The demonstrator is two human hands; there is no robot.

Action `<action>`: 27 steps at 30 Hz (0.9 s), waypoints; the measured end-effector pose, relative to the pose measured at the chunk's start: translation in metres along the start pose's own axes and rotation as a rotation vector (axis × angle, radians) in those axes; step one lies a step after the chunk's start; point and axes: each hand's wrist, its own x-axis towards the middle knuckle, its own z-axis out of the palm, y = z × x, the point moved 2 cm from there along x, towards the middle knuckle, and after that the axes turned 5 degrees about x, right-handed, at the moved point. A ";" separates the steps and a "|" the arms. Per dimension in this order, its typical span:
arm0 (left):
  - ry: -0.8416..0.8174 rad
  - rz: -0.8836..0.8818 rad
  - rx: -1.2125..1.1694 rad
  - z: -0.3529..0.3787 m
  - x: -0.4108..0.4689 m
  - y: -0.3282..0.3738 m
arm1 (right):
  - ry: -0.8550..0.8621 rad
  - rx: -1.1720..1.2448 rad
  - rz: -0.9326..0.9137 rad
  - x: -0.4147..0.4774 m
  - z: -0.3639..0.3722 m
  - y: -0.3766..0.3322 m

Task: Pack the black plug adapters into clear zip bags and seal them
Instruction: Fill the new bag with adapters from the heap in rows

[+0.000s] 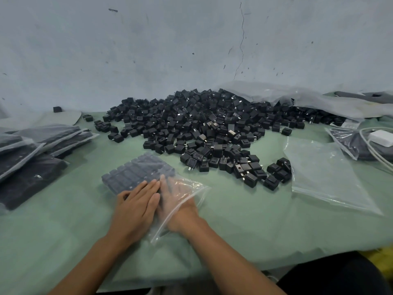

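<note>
A clear zip bag lies on the green table cloth in front of me, its far half filled with neat rows of black plug adapters. My left hand rests flat on top of the bag, fingers together, pressing beside the packed rows. My right hand is inside the bag's open mouth, flat, fingertips against the adapters; the plastic covers it. A big loose heap of black adapters spreads across the table behind the bag.
Several filled bags are stacked at the left. An empty clear zip bag lies at the right, with another filled bag and a white charger with cable beyond it. A large plastic sheet covers the heap's back right.
</note>
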 end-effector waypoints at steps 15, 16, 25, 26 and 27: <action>-0.024 -0.024 0.030 0.006 0.000 -0.005 | 0.422 -0.237 0.359 -0.082 -0.091 0.148; -0.027 -0.027 0.032 0.006 -0.001 -0.005 | 0.344 -0.269 0.418 -0.082 -0.090 0.157; -0.036 -0.027 0.052 0.004 0.000 -0.003 | 0.334 -0.086 0.380 -0.074 -0.096 0.157; -0.033 -0.026 0.055 0.004 -0.001 -0.003 | 0.362 0.027 0.360 -0.076 -0.098 0.153; -0.028 -0.027 0.056 0.003 -0.001 -0.002 | 0.395 0.203 0.354 -0.079 -0.101 0.148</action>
